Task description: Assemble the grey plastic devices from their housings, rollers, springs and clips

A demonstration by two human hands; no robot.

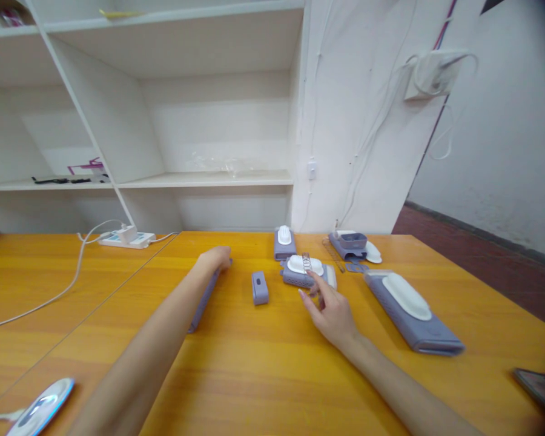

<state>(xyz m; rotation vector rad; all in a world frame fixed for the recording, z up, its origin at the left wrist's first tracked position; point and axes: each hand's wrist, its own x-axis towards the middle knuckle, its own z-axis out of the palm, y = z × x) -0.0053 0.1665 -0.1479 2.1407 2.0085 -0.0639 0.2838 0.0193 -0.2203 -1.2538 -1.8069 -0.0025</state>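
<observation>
My left hand is closed round the far end of a long grey-purple plastic part; its fingertips are mostly hidden. My right hand has thumb and forefinger apart. Its forefinger tip is at the lower end of a coil spring, and I cannot tell if they touch. Behind the spring is a white bristled brush head on a grey-purple body. Between my hands lies a small grey-purple block with a dark oval slot.
Farther back are another brush piece and an open grey-purple housing beside a white oval piece. A larger grey-purple part lies right, near a phone. A glowing round device and a power strip are left.
</observation>
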